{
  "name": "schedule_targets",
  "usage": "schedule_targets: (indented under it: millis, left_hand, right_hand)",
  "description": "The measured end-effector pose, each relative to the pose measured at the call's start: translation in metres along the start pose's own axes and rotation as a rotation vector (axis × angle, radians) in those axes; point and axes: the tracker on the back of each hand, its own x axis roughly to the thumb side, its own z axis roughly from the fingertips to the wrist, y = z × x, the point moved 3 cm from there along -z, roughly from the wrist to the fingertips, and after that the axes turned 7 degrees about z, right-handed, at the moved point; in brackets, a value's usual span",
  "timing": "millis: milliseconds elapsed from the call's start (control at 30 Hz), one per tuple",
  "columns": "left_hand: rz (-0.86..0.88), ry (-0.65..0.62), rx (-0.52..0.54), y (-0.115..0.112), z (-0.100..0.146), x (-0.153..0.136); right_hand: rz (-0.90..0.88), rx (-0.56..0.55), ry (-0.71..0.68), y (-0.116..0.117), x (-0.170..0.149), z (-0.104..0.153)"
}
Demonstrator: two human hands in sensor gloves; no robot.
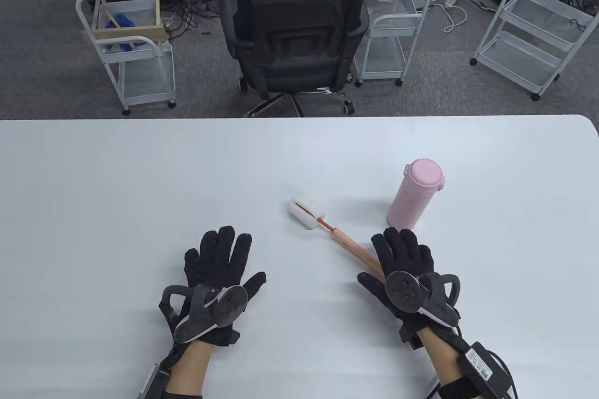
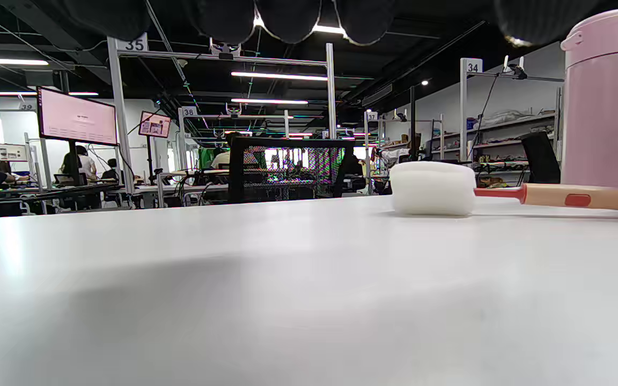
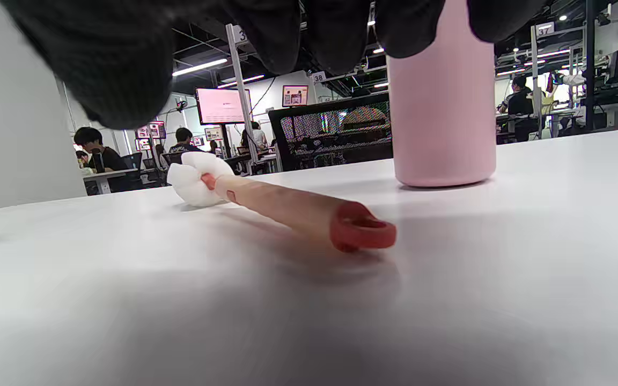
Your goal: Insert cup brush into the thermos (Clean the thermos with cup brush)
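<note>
A pink thermos [image 1: 415, 193] with its lid on stands upright on the white table [image 1: 140, 174], right of centre. It also shows in the left wrist view [image 2: 601, 102] and the right wrist view [image 3: 442, 102]. The cup brush [image 1: 327, 225] lies flat on the table, white sponge head [image 1: 304, 212] to the left, wooden handle [image 3: 287, 206] running under my right hand. My right hand [image 1: 402, 254] hovers flat and open over the handle's red loop end [image 3: 361, 231], not touching it. My left hand [image 1: 220, 258] rests flat and open on the table, away from both.
A black office chair [image 1: 295, 38] stands behind the table's far edge. White wire carts [image 1: 131, 48] stand on the floor beyond it.
</note>
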Motion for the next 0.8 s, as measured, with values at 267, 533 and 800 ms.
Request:
schedule_targets:
  millis: [267,533,800]
  left_hand:
    - [0.012,0.004,0.009,0.003,0.002,-0.002]
    - [0.026,0.003,-0.006,0.002,0.001,-0.002]
    - [0.046,0.026,-0.033,-0.001,0.002,-0.009]
  right_hand:
    - [-0.013,-0.022,0.009,-0.003,-0.001,0.001]
    - [-0.035,-0.059,0.022,-0.007,-0.006,0.003]
    - [-0.072,-0.09,0.093,-0.01,-0.023,0.005]
